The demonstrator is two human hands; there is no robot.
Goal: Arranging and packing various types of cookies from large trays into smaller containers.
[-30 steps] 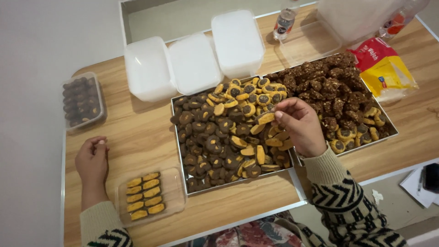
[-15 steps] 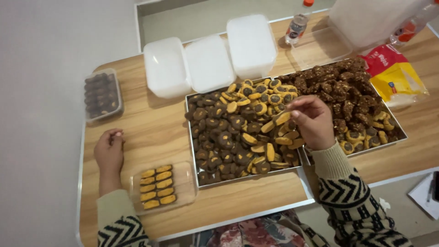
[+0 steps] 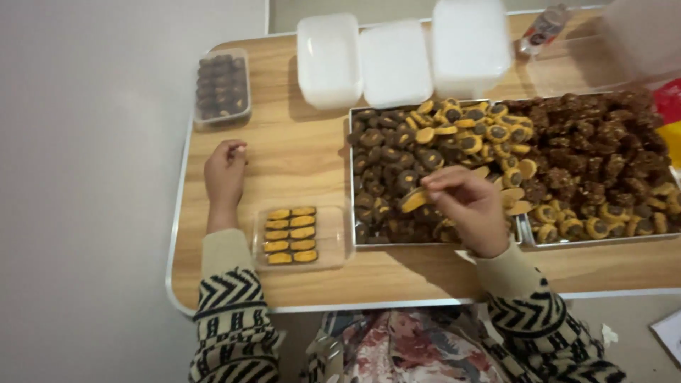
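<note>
Cookie (image 3: 413,201) pinched in right hand (image 3: 464,209) over tray (image 3: 352,177).
Left hand (image 3: 225,172) curled loosely on table (image 3: 298,159), seemingly empty, beside clear box (image 3: 333,237).

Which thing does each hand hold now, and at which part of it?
The right hand pinches a small orange-topped cookie by one end, over the cookie tray. The left hand rests loosely curled on the table; nothing visible in it.
</note>
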